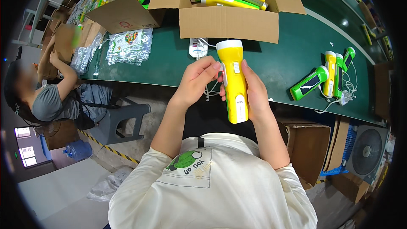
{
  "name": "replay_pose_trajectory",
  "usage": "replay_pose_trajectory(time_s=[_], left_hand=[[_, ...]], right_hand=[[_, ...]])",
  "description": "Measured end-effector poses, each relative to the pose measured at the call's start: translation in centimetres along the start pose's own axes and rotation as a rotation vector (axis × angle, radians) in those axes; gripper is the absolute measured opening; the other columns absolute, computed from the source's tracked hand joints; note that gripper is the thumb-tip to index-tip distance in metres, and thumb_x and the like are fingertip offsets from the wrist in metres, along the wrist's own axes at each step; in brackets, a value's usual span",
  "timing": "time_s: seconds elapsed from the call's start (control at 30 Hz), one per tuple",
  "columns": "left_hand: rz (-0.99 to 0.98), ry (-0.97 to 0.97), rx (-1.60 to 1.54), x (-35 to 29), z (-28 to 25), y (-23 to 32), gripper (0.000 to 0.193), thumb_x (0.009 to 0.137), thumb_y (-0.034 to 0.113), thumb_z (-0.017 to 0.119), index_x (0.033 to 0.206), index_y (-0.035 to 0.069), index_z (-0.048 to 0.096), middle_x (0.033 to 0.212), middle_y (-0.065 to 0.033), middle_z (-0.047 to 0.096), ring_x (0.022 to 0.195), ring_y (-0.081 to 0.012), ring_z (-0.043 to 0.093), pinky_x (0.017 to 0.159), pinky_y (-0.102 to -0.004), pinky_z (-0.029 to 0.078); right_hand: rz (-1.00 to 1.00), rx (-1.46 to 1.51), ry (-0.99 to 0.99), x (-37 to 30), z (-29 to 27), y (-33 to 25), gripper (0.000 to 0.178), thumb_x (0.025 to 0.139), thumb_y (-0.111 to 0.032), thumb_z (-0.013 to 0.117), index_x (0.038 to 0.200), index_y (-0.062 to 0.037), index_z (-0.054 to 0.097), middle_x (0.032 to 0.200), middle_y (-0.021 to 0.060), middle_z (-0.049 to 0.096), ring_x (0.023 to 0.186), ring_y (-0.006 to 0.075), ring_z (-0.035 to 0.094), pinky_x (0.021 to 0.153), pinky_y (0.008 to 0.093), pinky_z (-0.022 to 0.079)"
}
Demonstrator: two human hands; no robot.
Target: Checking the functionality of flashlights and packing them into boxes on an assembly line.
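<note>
A yellow flashlight (236, 80) with a white head rim and green edging stands nearly upright before me, head away from me. My right hand (257, 91) is wrapped round its right side and back, thumb along the body. At its left side, my left hand (197, 78) pinches thumb and forefinger together by a small white part with a reddish glow. Whether that part is a plug or belongs to the flashlight I cannot tell. White cables (207, 93) hang at the table edge below my left hand, beside a white power strip (197, 47).
An open cardboard box (229, 24) with yellow flashlights stands ahead on the green table (280, 65). Further left are another carton (123, 15), flashlights and packed bags (129, 48). Several flashlights (309, 84) lie by a charger (347, 97) at right. A person (55, 97) sits at far left.
</note>
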State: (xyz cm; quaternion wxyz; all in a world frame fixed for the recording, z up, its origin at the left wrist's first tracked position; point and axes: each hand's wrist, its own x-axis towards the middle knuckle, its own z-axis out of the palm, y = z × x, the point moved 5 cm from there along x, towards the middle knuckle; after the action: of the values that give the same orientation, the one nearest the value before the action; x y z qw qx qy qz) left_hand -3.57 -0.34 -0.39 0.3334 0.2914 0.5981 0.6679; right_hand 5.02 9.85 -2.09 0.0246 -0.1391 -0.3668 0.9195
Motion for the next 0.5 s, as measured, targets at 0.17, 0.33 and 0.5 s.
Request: replay_pose_trajectory(time_s=[0.17,0.33,0.5], left_hand=[[0.069,0.069,0.143,0.4,0.1,-0.2,0.024,0.095,0.022,0.049,0.079,0.003,0.051,0.070,0.0027,0.046,0.060,-0.0038,0.036,0.054,-0.0195,0.031],[0.073,0.079,0.245,0.6,0.0,0.2,0.026,0.095,0.022,0.049,0.078,0.002,0.050,0.067,0.0012,0.045,0.061,-0.0072,0.040,0.056,-0.0230,0.036],[0.225,0.098,0.552,0.9,-0.5,-0.3,0.025,0.093,0.021,0.049,0.080,0.000,0.052,0.067,-0.0160,0.051,0.057,-0.0273,0.051,0.053,-0.0327,0.041]], right_hand=[[0.018,0.007,0.021,0.4,-0.6,0.3,0.042,0.096,-0.041,0.038,0.112,-0.0023,0.047,0.087,0.0118,0.059,0.063,0.0177,0.060,0.058,0.0296,0.052],[-0.005,-0.034,0.046,0.9,-0.9,0.0,0.044,0.097,-0.041,0.036,0.104,-0.0004,0.052,0.083,0.0112,0.059,0.060,0.0183,0.058,0.054,0.0289,0.049],[-0.126,-0.263,0.142,0.4,-0.6,-1.3,0.042,0.095,-0.042,0.043,0.106,-0.0023,0.052,0.084,0.0107,0.060,0.060,0.0170,0.059,0.055,0.0275,0.049]])
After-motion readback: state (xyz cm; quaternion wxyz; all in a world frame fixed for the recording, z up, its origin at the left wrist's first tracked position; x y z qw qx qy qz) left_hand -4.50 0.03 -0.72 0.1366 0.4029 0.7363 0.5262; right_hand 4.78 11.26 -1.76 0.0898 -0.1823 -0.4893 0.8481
